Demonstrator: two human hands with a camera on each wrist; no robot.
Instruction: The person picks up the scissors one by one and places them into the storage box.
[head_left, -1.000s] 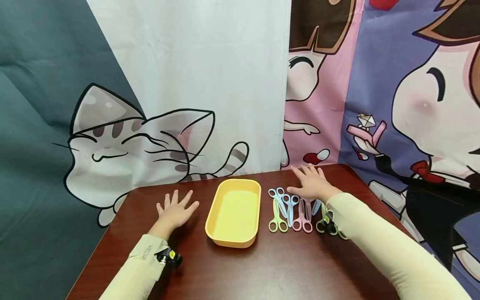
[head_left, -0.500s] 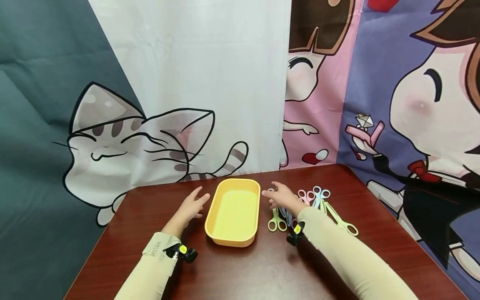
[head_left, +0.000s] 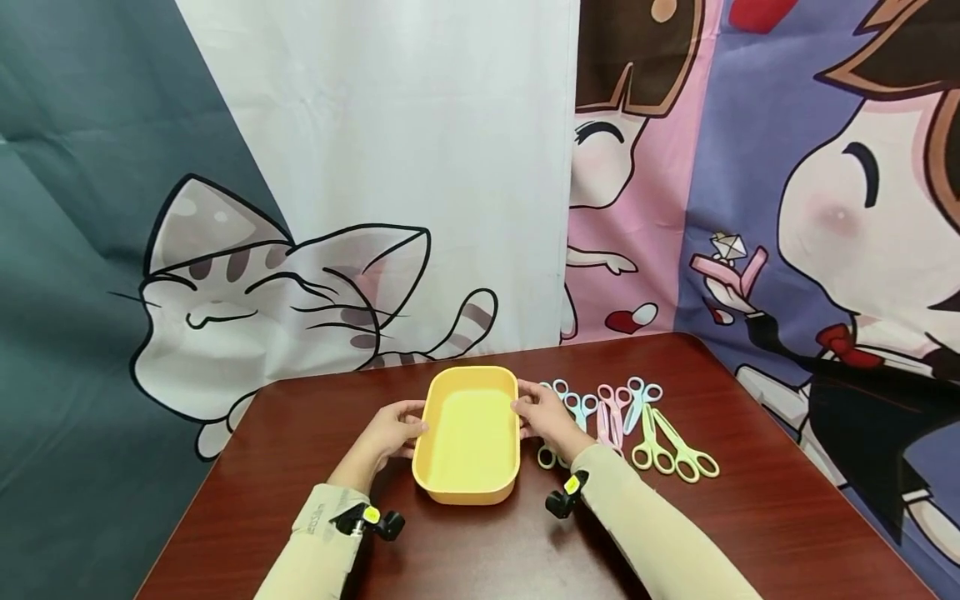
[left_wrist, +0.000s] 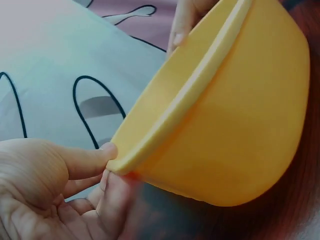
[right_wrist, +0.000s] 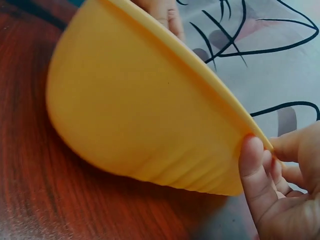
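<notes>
An empty yellow plastic bin (head_left: 468,442) stands on the table between my two hands. My left hand (head_left: 390,432) grips its left rim, with the thumb on top and the fingers curled underneath, as the left wrist view shows. On the opposite side my right hand (head_left: 551,419) holds the right rim, pinched between thumb and fingers. Seen from the right wrist, the outer wall of the yellow bin (right_wrist: 135,95) is smooth and rounded at its corners. Part of the scissors nearest the bin is hidden behind my right hand and sleeve.
Right of the bin lie several pastel scissors: light blue scissors (head_left: 581,408), pink scissors (head_left: 617,407) and green scissors (head_left: 690,454) among them. They rest on the dark red wooden table (head_left: 480,550). A cartoon-printed cloth (head_left: 450,167) hangs behind the table's far edge.
My right hand has come left from over the scissors to the bin's right rim. My left hand has moved right to the left rim. Both hands have taken hold of the bin.
</notes>
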